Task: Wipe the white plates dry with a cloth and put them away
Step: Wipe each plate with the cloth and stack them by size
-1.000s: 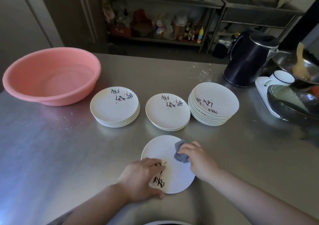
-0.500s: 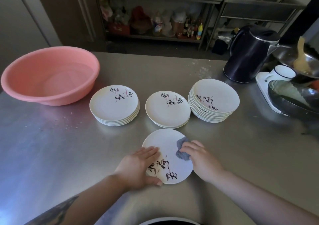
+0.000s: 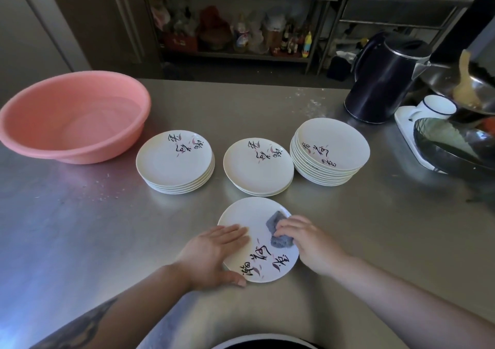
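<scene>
Near the front edge of the steel worktop (image 3: pixel 80 241) we find one white plate (image 3: pixel 246 215) lying flat, its painted characters toward us. Our left hand (image 3: pixel 211 255) rests on the plate's left part with fingers straight and flat, thumb at the near rim. Our right hand (image 3: pixel 308 241) has its grip curled round a grey cloth (image 3: pixel 277 232), pressing it onto the plate's right part. Beyond this plate stand three stacks of like plates: a left stack (image 3: pixel 175 161), a low middle stack (image 3: pixel 258 166) and a taller right stack (image 3: pixel 330 150). We note a pink basin (image 3: pixel 72 115) at far left and a dark kettle (image 3: pixel 383 81) at far right, both well apart from the hands.
</scene>
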Demonstrator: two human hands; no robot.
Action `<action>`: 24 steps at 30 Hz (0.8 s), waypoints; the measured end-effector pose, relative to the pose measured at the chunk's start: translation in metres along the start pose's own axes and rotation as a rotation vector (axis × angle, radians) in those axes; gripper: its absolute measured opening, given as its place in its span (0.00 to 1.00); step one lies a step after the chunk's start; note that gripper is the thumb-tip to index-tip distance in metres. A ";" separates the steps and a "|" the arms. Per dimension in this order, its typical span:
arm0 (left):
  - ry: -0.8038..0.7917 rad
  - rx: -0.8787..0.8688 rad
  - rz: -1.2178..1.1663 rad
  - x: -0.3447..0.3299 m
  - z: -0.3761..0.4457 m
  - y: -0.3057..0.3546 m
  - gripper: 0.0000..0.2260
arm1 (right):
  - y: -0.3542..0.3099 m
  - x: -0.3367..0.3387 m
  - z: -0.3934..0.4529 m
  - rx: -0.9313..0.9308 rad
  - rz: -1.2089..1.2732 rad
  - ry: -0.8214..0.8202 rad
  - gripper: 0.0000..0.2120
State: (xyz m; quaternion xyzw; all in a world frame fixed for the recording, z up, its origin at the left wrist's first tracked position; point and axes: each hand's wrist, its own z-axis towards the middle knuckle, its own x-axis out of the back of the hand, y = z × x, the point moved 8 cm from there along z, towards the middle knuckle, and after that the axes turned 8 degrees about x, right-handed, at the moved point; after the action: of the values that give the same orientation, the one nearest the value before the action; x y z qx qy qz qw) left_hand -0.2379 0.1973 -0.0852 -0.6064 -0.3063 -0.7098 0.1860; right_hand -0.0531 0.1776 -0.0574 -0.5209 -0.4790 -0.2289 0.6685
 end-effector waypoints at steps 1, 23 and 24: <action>0.005 0.011 -0.015 0.000 0.000 0.001 0.41 | -0.004 0.002 -0.006 -0.014 -0.051 0.089 0.24; 0.062 0.154 -0.173 -0.003 -0.007 0.015 0.39 | -0.078 -0.039 -0.031 0.298 -0.457 0.147 0.07; 0.055 0.156 -0.180 -0.003 -0.007 0.016 0.39 | -0.078 -0.038 -0.032 0.314 -0.457 0.145 0.07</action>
State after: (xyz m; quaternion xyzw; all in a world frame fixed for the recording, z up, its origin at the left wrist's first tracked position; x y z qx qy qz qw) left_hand -0.2325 0.1808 -0.0850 -0.5406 -0.4086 -0.7139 0.1764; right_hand -0.1195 0.1139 -0.0531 -0.2717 -0.5646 -0.3333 0.7045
